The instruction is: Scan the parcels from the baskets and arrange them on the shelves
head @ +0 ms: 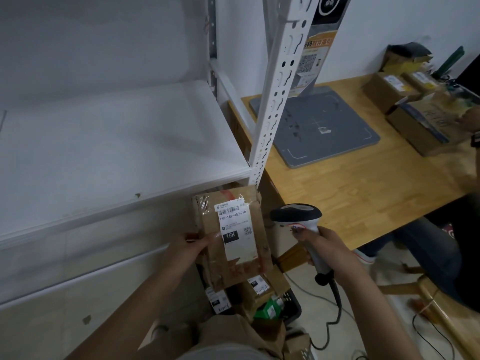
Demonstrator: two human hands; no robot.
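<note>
Parcel (211, 266) brown cardboard w/ red marks — label (237, 245) white, black barcode + black 15H block. Scanner (298, 216) black top, grey-white handle. Shelf (117, 152) white. Table (363, 198) pale wood grain, base plate (324, 131) grey. Basket (293, 310) black — box (268, 309) in it green.

white wall (376, 22) behind a wooden table (363, 193), pale floor (306, 305) below.

Labelled brown parcel (231, 235), label upward
</note>
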